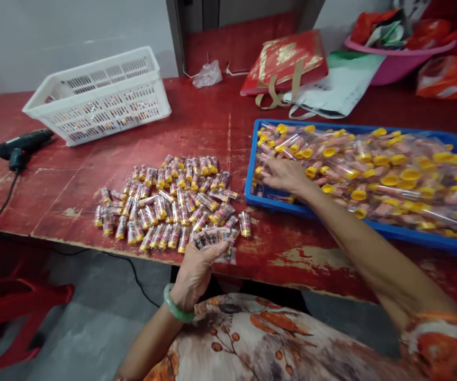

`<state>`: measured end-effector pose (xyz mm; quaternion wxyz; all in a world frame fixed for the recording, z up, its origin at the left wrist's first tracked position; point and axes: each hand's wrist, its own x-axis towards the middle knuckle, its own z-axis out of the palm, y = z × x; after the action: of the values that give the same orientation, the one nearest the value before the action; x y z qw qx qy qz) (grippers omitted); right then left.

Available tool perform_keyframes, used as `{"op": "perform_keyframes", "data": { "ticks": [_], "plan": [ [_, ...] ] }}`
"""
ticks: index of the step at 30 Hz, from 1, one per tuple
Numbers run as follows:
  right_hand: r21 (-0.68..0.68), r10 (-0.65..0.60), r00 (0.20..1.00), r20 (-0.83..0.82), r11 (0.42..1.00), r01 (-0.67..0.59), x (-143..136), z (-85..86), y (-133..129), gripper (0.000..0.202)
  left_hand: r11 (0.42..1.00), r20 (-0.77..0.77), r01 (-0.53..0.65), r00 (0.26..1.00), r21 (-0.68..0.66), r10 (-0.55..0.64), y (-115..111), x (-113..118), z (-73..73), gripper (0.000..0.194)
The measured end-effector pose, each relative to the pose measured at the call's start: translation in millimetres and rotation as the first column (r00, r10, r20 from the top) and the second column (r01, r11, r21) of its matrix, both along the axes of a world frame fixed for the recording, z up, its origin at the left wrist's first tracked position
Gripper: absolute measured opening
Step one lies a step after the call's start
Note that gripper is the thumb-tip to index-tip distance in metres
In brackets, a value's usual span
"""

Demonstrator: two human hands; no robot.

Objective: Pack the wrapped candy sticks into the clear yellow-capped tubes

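Note:
My left hand (197, 270), with a pale green bangle on its wrist, is closed on a fanned stack of printed clear wrappers (211, 236) at the table's front edge. Right beyond it spreads a group of small tubes (164, 203) with yellow caps and printed wrapping. One wrapped tube (244, 224) stands a little apart on the right. My right hand (286, 174) reaches into the left end of a blue tray (248, 193), among clear tubes (371, 161) with yellow caps and pinkish contents. Its fingertips are blurred and partly hidden among the tubes.
A white slotted basket (105, 100) with small items inside stands back left. Beside it lies a heat gun (24, 145), its cord hanging over the edge. Bags (287, 61) and a pink basin (401, 61) sit behind the tray. A red stool (17, 307) stands lower left.

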<state>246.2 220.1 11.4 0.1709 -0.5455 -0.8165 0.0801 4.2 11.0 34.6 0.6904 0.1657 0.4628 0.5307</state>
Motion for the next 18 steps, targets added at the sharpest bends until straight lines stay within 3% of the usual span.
{"op": "perform_keyframes", "data": {
  "ticks": [1, 4, 7, 9, 11, 14, 18],
  "plan": [
    [0.004, -0.014, 0.990, -0.141, 1.000, 0.015, 3, 6.3, -11, 0.026, 1.000, 0.001, -0.006, 1.000, 0.002, 0.006, 0, 1, -0.6, 0.039],
    [-0.031, -0.006, 0.845, -0.535, 0.999, -0.013, 4, 22.0, -67, 0.027, 0.999, 0.018, -0.041, 0.999, 0.010, 0.041, 0, 4, -3.5, 0.042],
    [-0.137, -0.015, 0.621, -0.784, 0.979, -0.148, -18, 21.0, -139, 0.023, 0.997, 0.027, -0.075, 0.997, -0.015, 0.075, 1, 9, -5.5, 0.044],
    [-0.300, -0.216, 0.295, -0.931, 0.912, -0.279, -44, 10.7, -179, 0.015, 0.996, 0.033, -0.085, 0.996, -0.034, 0.086, 0, 13, -6.3, 0.045],
    [-0.374, -0.345, 0.145, -0.927, 0.875, -0.309, -70, -2.0, -202, 0.023, 0.997, 0.042, -0.065, 0.997, -0.033, 0.066, -2, 16, -6.9, 0.042],
    [-0.418, -0.408, 0.090, -0.908, 0.882, -0.215, -93, -15.0, -208, 0.033, 1.000, 0.044, 0.007, 0.999, -0.016, -0.007, -5, 17, -6.6, 0.035],
    [-0.447, -0.431, 0.124, -0.894, 0.878, -0.170, -91, -16.1, -201, 0.033, 0.999, 0.054, 0.028, 0.998, 0.031, -0.029, -7, 15, -4.0, 0.041]
  ]
}}
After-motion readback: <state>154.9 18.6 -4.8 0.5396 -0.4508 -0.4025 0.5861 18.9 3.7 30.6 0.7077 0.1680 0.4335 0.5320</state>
